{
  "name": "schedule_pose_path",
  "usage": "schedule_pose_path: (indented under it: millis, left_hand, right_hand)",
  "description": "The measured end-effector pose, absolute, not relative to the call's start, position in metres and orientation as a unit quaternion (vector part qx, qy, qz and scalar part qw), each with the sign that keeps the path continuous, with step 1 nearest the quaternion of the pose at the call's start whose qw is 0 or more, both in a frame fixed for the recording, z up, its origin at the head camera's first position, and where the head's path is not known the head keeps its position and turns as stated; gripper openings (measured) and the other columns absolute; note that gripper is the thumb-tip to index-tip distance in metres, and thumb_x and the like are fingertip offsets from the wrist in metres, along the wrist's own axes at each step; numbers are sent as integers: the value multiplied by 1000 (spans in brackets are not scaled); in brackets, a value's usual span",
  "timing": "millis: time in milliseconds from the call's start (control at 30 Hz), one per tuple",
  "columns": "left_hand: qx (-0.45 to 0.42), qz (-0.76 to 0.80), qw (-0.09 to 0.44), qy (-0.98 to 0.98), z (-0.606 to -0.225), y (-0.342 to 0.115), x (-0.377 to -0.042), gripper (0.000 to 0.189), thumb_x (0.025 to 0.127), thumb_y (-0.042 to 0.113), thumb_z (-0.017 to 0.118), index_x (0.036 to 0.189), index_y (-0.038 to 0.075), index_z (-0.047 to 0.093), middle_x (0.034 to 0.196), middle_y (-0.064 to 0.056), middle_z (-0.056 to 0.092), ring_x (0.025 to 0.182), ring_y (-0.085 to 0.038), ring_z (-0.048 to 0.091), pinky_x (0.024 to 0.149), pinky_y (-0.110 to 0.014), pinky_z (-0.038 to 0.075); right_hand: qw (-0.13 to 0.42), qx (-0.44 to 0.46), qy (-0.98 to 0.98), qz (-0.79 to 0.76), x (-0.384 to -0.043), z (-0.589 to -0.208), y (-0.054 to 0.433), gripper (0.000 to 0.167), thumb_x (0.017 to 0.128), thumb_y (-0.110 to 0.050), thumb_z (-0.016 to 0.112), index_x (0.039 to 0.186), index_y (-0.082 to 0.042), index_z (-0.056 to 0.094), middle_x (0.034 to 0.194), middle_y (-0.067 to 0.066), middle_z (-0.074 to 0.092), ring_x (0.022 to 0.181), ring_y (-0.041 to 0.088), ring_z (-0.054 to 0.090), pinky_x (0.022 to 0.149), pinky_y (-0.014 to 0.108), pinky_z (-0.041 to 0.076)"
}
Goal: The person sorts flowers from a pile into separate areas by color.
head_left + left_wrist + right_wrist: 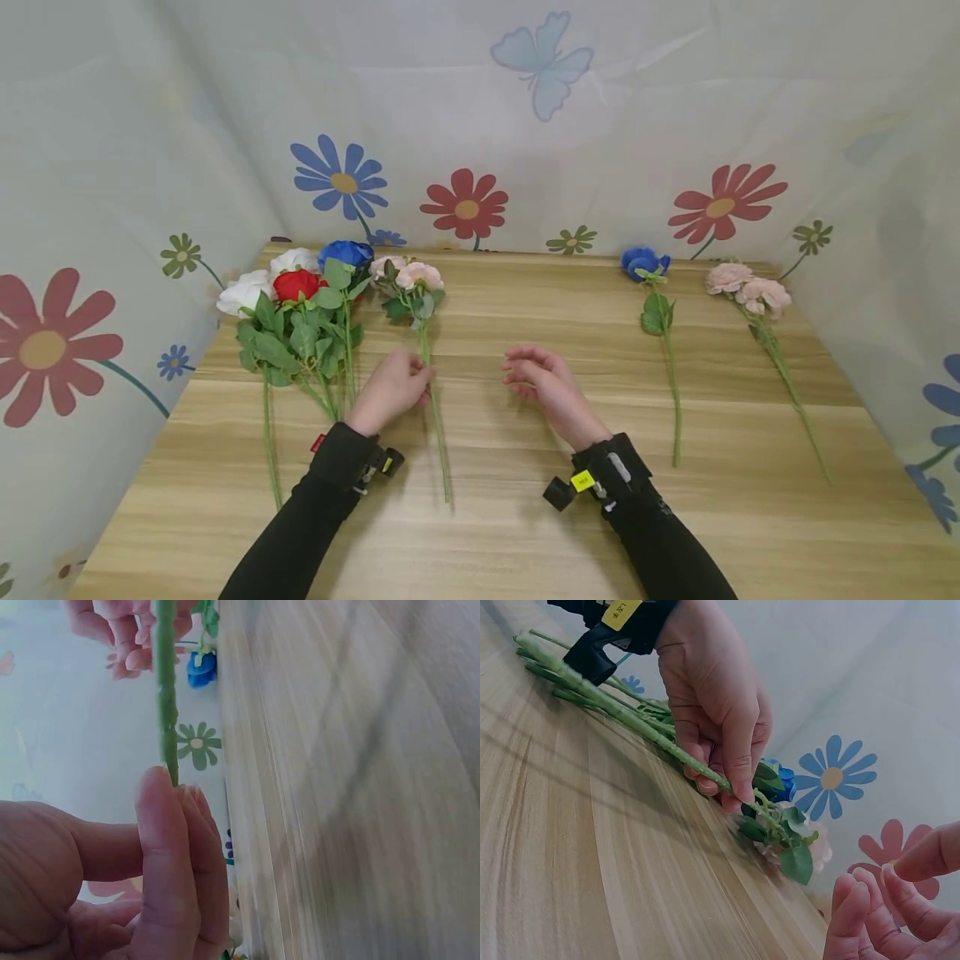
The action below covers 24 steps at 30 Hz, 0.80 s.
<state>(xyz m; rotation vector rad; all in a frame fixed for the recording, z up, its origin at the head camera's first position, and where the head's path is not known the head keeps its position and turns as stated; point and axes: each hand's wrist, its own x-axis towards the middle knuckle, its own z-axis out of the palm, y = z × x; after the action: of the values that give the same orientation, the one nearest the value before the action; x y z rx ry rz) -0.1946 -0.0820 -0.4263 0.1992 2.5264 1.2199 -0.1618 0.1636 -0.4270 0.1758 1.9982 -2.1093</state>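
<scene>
One pale pink flower spray with clustered blooms, green leaves and a long green stem (418, 277) is lying left of the middle of a wood-grained table (495, 542), its blooms pointing toward the far edge and its stem running toward the near edge. The person's left hand (393, 392) is pinching that stem between thumb and fingers, below the leaves. The right hand (553, 392) is hovering to the right of the stem, well apart from it, with fingers loosely bent and holding nothing. Just left of the pink spray, a bunch is spreading toward the far left corner: a deep blue rose (346, 253) near the far edge, a bright red rose (297, 285) and two white roses (246, 293), their green leaves overlapping. On the right half, a single blue rose with a green stem (643, 263) is lying with its bloom near the far edge, and a second pale pink spray (761, 293) is slanting from near the far right corner toward the near edge. Black sleeves (300, 517) are covering both forearms, and small black devices (558, 493) are sitting at both wrists. Beyond the far edge, a pale cloth backdrop (630, 167) is showing printed flowers and a light blue butterfly (551, 67).
</scene>
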Motion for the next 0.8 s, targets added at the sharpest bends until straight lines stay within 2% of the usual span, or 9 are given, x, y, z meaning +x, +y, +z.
schedule_pose_path:
  millis: [267, 500, 633, 800]
  left_hand:
    - [70, 436, 126, 888, -420, -67, -190, 26, 103, 20, 56, 104, -2, 70, 76, -11, 71, 66, -20, 70, 61, -25, 50]
    - [91, 473, 112, 869, -405, -44, -194, 28, 105, 22, 56, 115, -2, 66, 84, -13, 71, 76, -30, 72, 63, -27, 50]
    - [98, 494, 96, 858, -400, -32, -198, 24, 104, 24, 56, 110, 2, 67, 83, -14, 72, 79, -33, 73, 62, -27, 49]
    - [116, 514, 80, 846, -401, -23, -202, 23, 104, 22, 57, 103, 2, 67, 86, -17, 74, 78, -35, 73, 62, -27, 54]
  right_hand:
    - [106, 55, 684, -720, -163, -427, 166, 35, 101, -6, 50, 132, 10, 50, 104, 1, 66, 89, 11, 65, 85, 27, 54]
    - [95, 56, 692, -713, -163, -424, 174, 34, 101, -5, 50, 131, 10, 50, 104, 2, 66, 91, 13, 65, 85, 28, 55]
    - [89, 52, 705, -702, -163, -423, 178, 29, 102, -8, 51, 128, 5, 54, 107, 5, 67, 91, 12, 65, 87, 30, 55]
    - [87, 38, 719, -689, -164, -421, 181, 28, 104, -12, 51, 127, 3, 56, 112, 10, 67, 91, 12, 66, 90, 34, 55]
